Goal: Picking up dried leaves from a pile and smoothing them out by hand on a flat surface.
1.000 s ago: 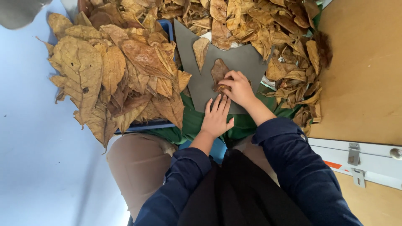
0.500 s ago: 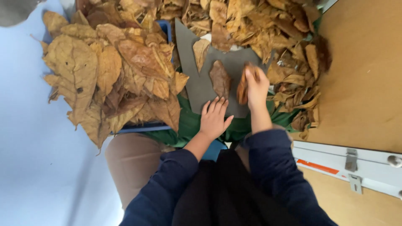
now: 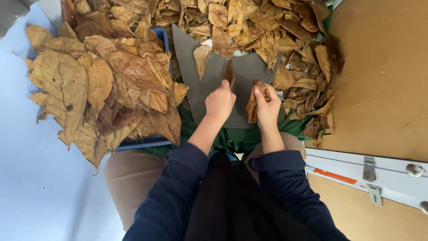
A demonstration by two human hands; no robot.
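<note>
A grey board (image 3: pixel 243 73) lies on my lap over a green cloth (image 3: pixel 232 138), with dry brown leaves all around it. My right hand (image 3: pixel 268 107) grips a folded brown leaf (image 3: pixel 254 100) upright at the board's right side. My left hand (image 3: pixel 219 101) is closed on a small brown leaf (image 3: pixel 229 71) that stands up from its fingers over the middle of the board. One pale leaf (image 3: pixel 201 58) lies flat on the board's upper left part.
A stack of large dry leaves (image 3: pixel 102 85) rests on a blue tray (image 3: pixel 142 143) at my left. A loose heap of leaves (image 3: pixel 267 31) covers the far side. A brown cardboard sheet (image 3: pixel 383 76) and a white case with metal latches (image 3: pixel 370 174) lie at my right.
My right hand lifted a leaf off the board and moved it right. My left hand, flat on the board before, has closed on a small leaf and raised it.
</note>
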